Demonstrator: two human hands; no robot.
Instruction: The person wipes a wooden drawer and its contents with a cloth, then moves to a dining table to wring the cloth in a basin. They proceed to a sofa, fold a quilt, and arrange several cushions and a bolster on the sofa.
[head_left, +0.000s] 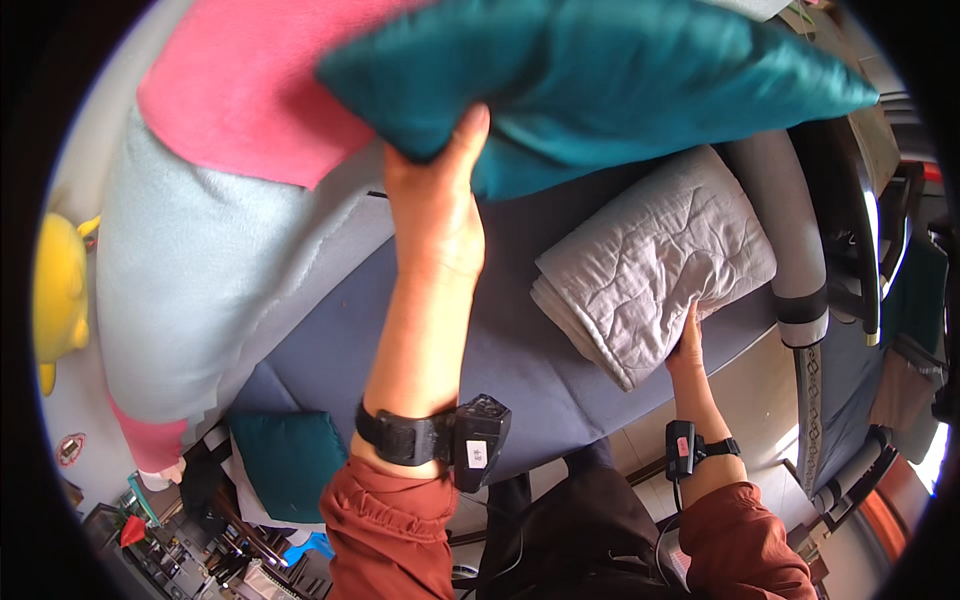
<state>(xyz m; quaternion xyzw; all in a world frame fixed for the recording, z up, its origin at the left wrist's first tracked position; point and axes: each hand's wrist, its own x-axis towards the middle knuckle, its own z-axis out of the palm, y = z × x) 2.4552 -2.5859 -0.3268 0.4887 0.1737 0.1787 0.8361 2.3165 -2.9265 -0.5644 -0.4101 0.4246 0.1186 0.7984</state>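
My left hand (439, 199) grips the lower edge of a teal satin cushion (600, 90), its thumb in front and its fingers hidden behind. The cushion is raised over the sofa and its outline is slightly blurred. At the right, my right hand (688, 341) holds the near edge of a folded beige-grey quilted pad (660, 255), with most fingers hidden beneath. The fabric puckers around that thumb. Under the pad lies the dark blue-grey sofa seat (510, 345).
Pink fabric (255, 90) and a pale blue plush cover (195, 247) drape the sofa back. A second teal cushion (289, 465) rests at the lower left. The grey padded armrest (784, 202) bounds the right end. A yellow plush toy (60, 292) is at the far left.
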